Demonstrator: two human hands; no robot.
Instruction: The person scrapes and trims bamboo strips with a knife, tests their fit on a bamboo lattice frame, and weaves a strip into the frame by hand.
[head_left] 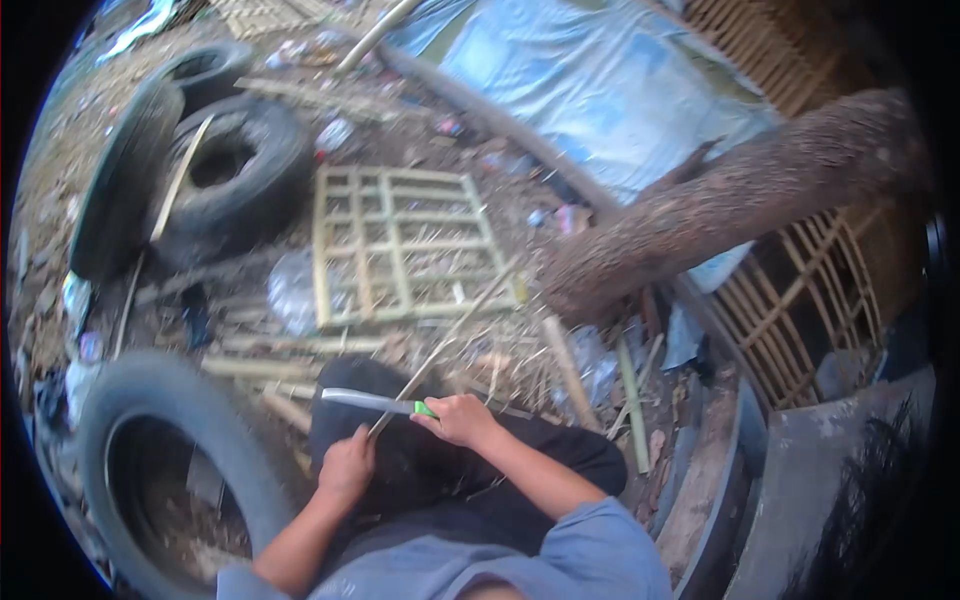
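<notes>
My right hand (462,420) is closed on the green handle of a knife (365,400), whose pale blade points left above my dark-clad legs. In my left hand (347,464) is a long thin bamboo strip (440,347), which slants up and right from my fist toward the log. The blade lies across the strip near my left fist; whether they touch is unclear. Beyond my knees, a lattice of bamboo slats (398,244) lies flat on the ground.
A tire (105,400) lies beside my left leg, with more tires (270,190) further ahead. A thick log (700,210) slants in from the right. Behind it are blue sheeting (600,90) and a bamboo panel (800,290). Slats and plastic litter the dirt.
</notes>
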